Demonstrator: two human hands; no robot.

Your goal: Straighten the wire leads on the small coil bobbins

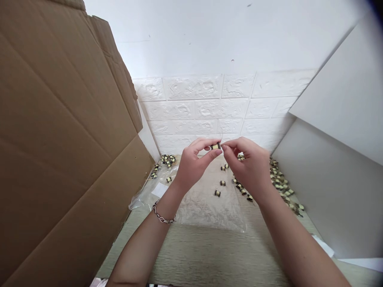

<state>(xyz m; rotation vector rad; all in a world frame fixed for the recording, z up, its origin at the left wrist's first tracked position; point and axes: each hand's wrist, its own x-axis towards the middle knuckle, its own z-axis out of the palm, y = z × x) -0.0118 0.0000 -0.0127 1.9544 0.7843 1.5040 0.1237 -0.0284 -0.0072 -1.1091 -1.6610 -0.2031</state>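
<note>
My left hand is raised above the table and pinches a small yellow-and-black coil part between thumb and fingers. My right hand meets it from the right, its fingertips pinched at the part's right end; what they grip there is too small to make out. A metal bracelet sits on my left wrist. Below the hands, several more of the same small parts lie loose on a clear plastic bag spread on the table.
A large brown cardboard box stands along the left. A grey-white panel walls the right side, with a row of parts along its foot. Another cluster of parts lies at the back left by the white brick wall.
</note>
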